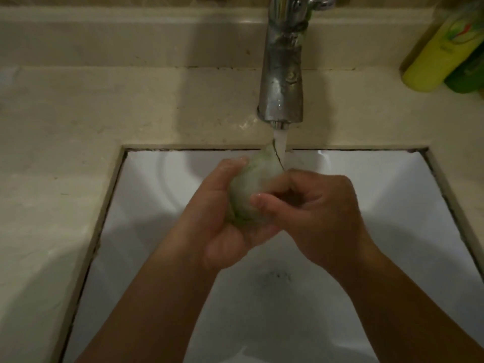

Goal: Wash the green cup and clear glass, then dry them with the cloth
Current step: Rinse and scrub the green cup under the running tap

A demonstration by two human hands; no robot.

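A pale green translucent cup [255, 184] is held over the white sink [392, 195], tilted with its rim up toward the running water [280, 145]. My left hand [225, 213] cups it from the left and below. My right hand [314, 205] presses against its right side, fingers curled over it and thumb on its front. The cup looks blurred. No clear glass or cloth is in view.
A chrome tap [284, 74] stands at the back centre with water flowing. The beige stone counter [78, 127] surrounds the sink. A yellow bottle [440, 51] and a green bottle [468, 74] stand at the back right. The sink drain [277, 276] lies below my hands.
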